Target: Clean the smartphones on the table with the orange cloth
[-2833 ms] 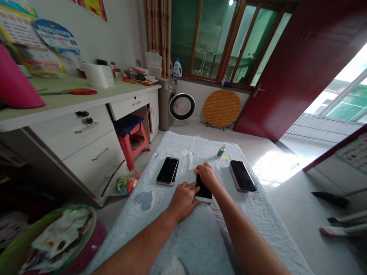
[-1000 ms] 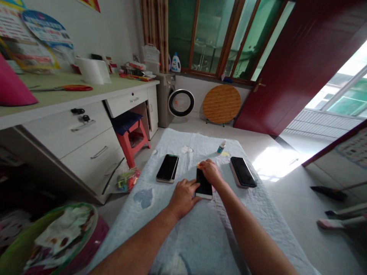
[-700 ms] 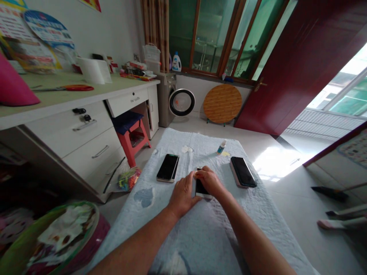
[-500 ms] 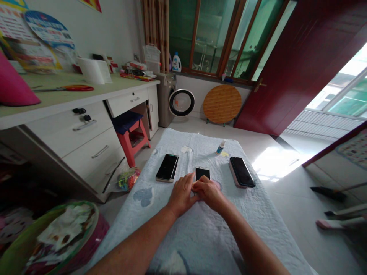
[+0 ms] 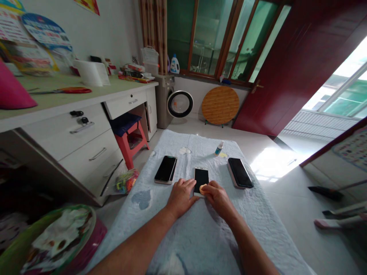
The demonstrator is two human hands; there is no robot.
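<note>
A white smartphone (image 5: 201, 177) with a dark screen lies flat on the cloth in front of me. My left hand (image 5: 181, 196) grips its left side, fingertips at the side edge and thumb by the bottom corner. Pinched in my right hand (image 5: 217, 194) is a small round yellowish sponge pad (image 5: 202, 189), pressed on the lower right of the screen. To the left lies a dark phone (image 5: 166, 169), seemingly on top of another one. On the right rests another black phone (image 5: 241, 173), also apparently stacked. A small spray bottle (image 5: 219, 148) stands beyond them.
The pale blue cloth (image 5: 172, 238) covers the table under my arms. A waste bin (image 5: 97, 225) with crumpled paper stands at lower left. Beside the desk (image 5: 86, 141) are a red stool (image 5: 130, 147) and a plastic bag (image 5: 126, 181). A broom (image 5: 327, 193) lies at right.
My right hand has moved right, away from my left hand, uncovering the pad and more of the phone's screen. The left hand stays at the phone's left side. The view has shifted slightly.
</note>
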